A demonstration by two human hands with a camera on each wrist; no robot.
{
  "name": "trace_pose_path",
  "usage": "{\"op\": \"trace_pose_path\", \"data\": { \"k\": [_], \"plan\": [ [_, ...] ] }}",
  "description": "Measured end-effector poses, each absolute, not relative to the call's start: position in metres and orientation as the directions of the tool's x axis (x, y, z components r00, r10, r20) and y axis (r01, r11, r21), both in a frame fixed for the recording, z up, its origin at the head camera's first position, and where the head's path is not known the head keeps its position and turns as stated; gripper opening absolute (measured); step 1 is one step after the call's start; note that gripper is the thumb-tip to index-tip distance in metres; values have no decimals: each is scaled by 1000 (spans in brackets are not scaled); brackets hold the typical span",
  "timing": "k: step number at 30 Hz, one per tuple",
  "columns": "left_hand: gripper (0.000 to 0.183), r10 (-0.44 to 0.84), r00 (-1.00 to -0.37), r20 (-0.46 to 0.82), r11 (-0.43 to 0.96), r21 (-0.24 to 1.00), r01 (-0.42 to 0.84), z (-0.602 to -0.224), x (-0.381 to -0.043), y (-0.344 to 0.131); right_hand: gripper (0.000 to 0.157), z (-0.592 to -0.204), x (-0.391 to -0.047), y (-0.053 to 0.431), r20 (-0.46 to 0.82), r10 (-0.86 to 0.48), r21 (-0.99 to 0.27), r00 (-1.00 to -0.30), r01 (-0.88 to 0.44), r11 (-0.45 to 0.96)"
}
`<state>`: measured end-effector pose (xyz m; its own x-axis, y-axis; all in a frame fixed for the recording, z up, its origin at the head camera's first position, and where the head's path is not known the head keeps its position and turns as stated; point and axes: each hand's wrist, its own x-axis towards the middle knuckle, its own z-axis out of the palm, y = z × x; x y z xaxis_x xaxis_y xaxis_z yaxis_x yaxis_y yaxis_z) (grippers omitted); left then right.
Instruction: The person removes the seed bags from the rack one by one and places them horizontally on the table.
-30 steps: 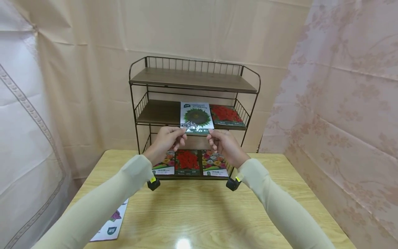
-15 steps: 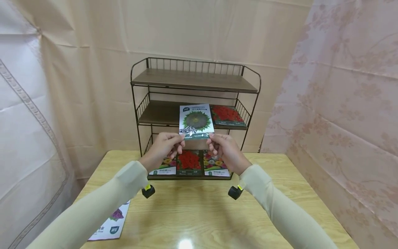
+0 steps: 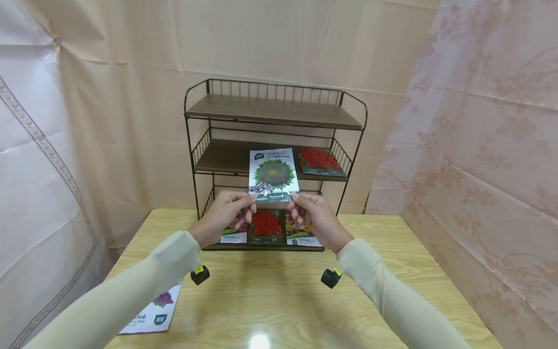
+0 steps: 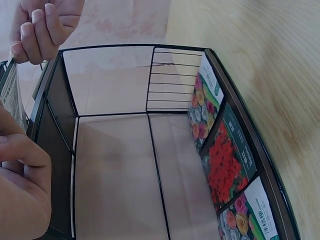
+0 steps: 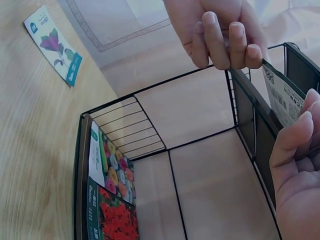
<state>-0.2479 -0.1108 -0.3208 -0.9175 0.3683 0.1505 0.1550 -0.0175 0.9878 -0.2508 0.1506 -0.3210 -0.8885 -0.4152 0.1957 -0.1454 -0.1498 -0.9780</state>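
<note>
A white seed packet with a sunflower picture and a green lower band [image 3: 273, 169] is held up before the middle shelf [image 3: 222, 155]. My left hand [image 3: 226, 213] pinches its lower left corner between thumb and fingers. At the lower right corner my right hand [image 3: 317, 216] pinches it the same way. The packet tilts, its top edge overlapping the middle shelf in the head view. Its printed back with a barcode [image 5: 284, 100] shows in the right wrist view. To its right, a packet with red flowers [image 3: 320, 161] lies on that shelf.
The dark metal rack [image 3: 274, 110] stands at the back of the wooden table [image 3: 279, 295]. On its bottom shelf lie a red-flower packet [image 3: 265, 225] and two mixed-flower packets [image 3: 302, 235]. A purple-flower packet [image 3: 152, 315] lies at the table's left, partly under my left sleeve.
Both hands have drawn the sunflower packet down and toward me, away from the middle shelf. More of the shelf board shows behind its top edge. Both hands keep their pinch.
</note>
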Motion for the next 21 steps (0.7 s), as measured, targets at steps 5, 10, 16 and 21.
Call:
{"op": "trace_pose_path", "data": {
  "k": [5, 10, 16, 21],
  "plan": [
    [40, 382, -910, 159, -9, 986, 168, -322, -243, -113, 34, -325, -247, 151, 204, -425, -977, -882, -156, -145],
    [38, 385, -908, 166, 12, 983, 184, -324, -237, -115, 33, -331, -244, 150, 221, -440, -974, -870, -171, -151],
    [39, 394, -903, 168, 14, 982, 189, -329, -230, -118, 34, -339, -238, 150, 225, -444, -973, -867, -177, -149],
    [41, 404, -899, 167, 34, 980, 197, -334, -222, -122, 35, -347, -231, 149, 212, -460, -976, -862, -167, -137]
  ]
}}
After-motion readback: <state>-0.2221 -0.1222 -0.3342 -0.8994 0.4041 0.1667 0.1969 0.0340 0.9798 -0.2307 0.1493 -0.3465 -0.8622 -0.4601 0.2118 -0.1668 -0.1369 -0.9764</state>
